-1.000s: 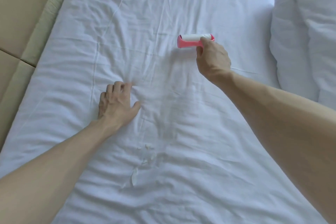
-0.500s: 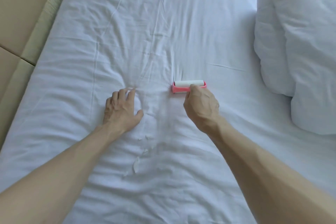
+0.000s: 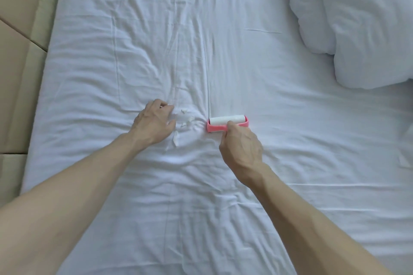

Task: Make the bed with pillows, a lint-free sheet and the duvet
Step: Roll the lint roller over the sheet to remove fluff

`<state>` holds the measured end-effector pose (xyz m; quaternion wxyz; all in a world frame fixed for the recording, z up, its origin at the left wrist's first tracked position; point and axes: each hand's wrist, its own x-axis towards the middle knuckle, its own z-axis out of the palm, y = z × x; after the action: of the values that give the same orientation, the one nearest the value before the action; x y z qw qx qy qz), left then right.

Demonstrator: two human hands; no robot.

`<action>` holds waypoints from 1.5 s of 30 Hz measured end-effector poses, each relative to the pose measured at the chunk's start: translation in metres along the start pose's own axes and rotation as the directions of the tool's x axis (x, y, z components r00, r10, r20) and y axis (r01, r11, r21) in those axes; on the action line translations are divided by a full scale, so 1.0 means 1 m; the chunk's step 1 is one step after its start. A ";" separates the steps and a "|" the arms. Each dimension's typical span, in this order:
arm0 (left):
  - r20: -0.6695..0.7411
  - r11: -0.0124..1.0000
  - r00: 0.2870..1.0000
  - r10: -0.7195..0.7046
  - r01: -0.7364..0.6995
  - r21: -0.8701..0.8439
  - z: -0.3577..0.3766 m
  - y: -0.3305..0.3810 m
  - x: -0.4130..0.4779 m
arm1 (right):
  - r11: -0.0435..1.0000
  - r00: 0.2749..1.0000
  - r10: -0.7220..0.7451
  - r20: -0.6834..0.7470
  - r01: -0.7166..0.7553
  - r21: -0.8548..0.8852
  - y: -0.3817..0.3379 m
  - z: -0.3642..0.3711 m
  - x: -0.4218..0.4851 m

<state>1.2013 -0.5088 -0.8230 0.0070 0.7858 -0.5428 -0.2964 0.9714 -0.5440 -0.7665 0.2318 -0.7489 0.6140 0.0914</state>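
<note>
The head camera looks down on a wrinkled white cotton sheet (image 3: pixel 257 69) that covers the whole bed, from its left edge to its right edge.

Near the middle of the bed, the right hand (image 3: pixel 242 147) grips the handle of a pink plastic lint roller with a white sticky roll (image 3: pixel 220 121). The fingers are curled round the handle and the thumb is next to the roll. The roller lies crosswise on the sheet with the roll on its far side, touching the cloth.

Toward the left edge, well apart from the roller, the left hand (image 3: pixel 154 121) rests knuckles-up on the sheet with its fingers bent. Creases in the cloth run in toward it. I cannot tell whether the fingertips only press the sheet or pinch a fold of it.

Between the two hands, a few small white scraps of lint (image 3: pixel 175 139) lie on the sheet, nearer the left hand.

A puffy white bundle of bedding (image 3: pixel 357 18) fills the far right corner of the bed; I cannot tell whether it is pillow or duvet.

A beige padded panel (image 3: pixel 17 29) runs along the bed's left edge.
</note>
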 end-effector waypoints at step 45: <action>0.014 0.855 0.878 0.479 -0.470 0.220 0.002 -0.025 -0.029 | 0.953 0.950 -0.303 -0.071 0.301 -0.028 0.029 0.001 -0.004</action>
<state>1.2151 -0.4728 -0.8197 0.0056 0.6296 -0.7485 -0.2082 0.9429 -0.5439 -0.7729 0.2137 -0.8389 0.4996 0.0321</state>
